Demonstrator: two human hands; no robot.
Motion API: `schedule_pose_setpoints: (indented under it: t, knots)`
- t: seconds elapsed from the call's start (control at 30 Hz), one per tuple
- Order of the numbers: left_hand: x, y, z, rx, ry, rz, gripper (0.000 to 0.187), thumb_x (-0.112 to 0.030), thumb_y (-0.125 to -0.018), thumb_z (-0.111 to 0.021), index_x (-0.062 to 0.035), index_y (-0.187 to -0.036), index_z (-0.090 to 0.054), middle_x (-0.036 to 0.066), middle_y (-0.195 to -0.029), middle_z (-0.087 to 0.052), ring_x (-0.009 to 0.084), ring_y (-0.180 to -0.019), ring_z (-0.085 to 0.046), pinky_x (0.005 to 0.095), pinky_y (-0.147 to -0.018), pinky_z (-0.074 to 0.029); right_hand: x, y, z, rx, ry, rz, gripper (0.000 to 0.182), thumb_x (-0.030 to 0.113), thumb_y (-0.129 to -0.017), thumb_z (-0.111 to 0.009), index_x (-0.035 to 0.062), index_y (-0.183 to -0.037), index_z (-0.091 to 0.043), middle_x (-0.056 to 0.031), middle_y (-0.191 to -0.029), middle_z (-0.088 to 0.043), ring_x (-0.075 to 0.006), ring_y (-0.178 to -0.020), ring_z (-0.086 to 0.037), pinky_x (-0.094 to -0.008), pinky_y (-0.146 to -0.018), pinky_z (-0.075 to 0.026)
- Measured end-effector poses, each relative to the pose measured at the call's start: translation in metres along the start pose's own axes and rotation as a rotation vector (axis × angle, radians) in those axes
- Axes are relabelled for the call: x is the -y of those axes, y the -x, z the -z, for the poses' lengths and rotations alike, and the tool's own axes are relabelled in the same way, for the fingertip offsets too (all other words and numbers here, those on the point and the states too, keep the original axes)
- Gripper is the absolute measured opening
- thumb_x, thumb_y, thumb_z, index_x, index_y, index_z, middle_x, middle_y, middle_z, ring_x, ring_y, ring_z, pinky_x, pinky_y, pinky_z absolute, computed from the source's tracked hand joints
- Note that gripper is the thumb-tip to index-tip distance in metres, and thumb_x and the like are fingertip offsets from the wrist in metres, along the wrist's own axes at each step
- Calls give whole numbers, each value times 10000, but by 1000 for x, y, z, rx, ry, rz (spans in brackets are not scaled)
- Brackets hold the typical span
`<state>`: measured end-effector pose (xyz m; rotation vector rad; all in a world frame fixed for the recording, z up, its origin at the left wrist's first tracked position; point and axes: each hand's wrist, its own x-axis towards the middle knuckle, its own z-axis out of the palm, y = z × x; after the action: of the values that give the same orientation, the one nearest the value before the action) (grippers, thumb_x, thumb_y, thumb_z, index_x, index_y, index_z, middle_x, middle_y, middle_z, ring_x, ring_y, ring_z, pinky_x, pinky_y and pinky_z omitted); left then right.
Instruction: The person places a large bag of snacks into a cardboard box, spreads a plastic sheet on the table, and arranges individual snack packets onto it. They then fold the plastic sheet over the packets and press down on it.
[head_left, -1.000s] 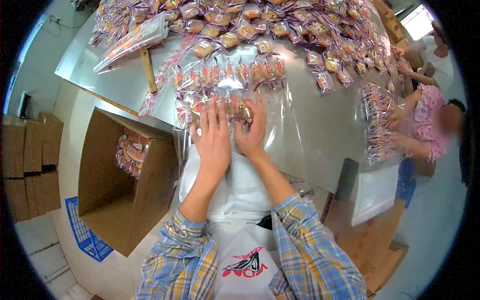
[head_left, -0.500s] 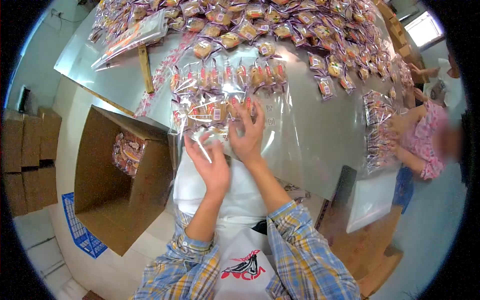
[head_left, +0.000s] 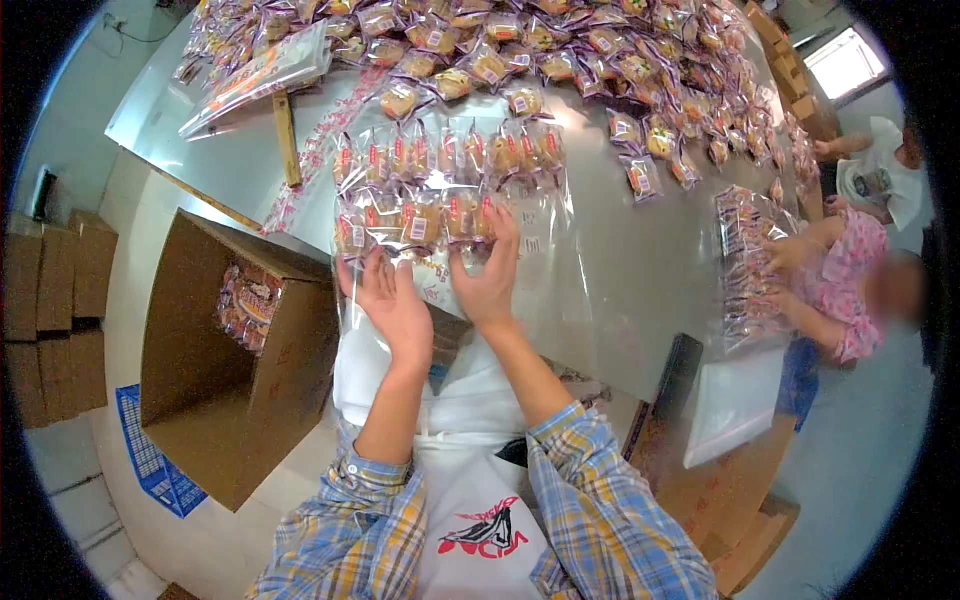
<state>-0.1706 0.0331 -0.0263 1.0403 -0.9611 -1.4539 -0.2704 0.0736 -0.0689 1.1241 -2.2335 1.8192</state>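
Observation:
A large clear plastic bag [head_left: 545,245] lies flat on the metal table, with two rows of small wrapped pastries under its film. The upper row [head_left: 450,152] spans most of the bag's width; the lower row [head_left: 405,222] is shorter and ends at the right by my right hand. My left hand [head_left: 392,305], fingers spread, touches the lower left of the bag just below the lower row. My right hand [head_left: 490,275] has its thumb and fingers apart, its fingertips against the right end of that row. Neither hand is closed round anything.
Many wrapped pastries [head_left: 640,70] cover the table's far side. Flat printed bags [head_left: 260,80] and a wooden strip [head_left: 287,140] lie at left. An open carton [head_left: 200,400] stands left. At right, a person in pink [head_left: 855,240] handles a filled bag [head_left: 745,260], near empty bags [head_left: 735,400].
My left hand has moved up to the lower row's bottom edge, its fingers now more upright. The lower row looks straighter and less covered by glare. My right hand has shifted slightly.

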Motion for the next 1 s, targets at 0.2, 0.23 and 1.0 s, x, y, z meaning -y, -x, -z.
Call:
schedule_pose_setpoints:
  t: [0.2, 0.23, 1.0]
  knots:
    - [0, 17, 2, 44, -38, 119, 703, -35, -1004, -599, 6, -1577, -194, 138, -1618, -330, 239, -1233, -551, 355, -1092, -430, -3, -1, 2, 35, 56, 35, 639, 82, -804, -697, 90, -1426, -549, -249, -1521, -405, -447, -1399, -422, -523, -1130, -386]
    - [-5, 15, -1, 37, -44, 156, 704, -49, -1007, -606, 9, -1579, -202, 137, -1619, -329, 238, -1220, -561, 351, -1082, -439, -2, 0, 3, 41, 60, 28, 628, 93, -804, -695, 106, -1418, -566, -251, -1527, -400, -453, -1393, -427, -530, -1124, -390]
    - [-7, 1, 5, 75, -1099, -601, 788, -225, -879, -742, 105, -1492, -373, 374, -1605, -214, 521, -1480, -189, 619, -1179, -221, 10, -1, 3, 82, 284, 87, 693, 249, -776, -852, 190, -1422, -608, -290, -1555, -335, -479, -1449, -337, -559, -1170, -303]
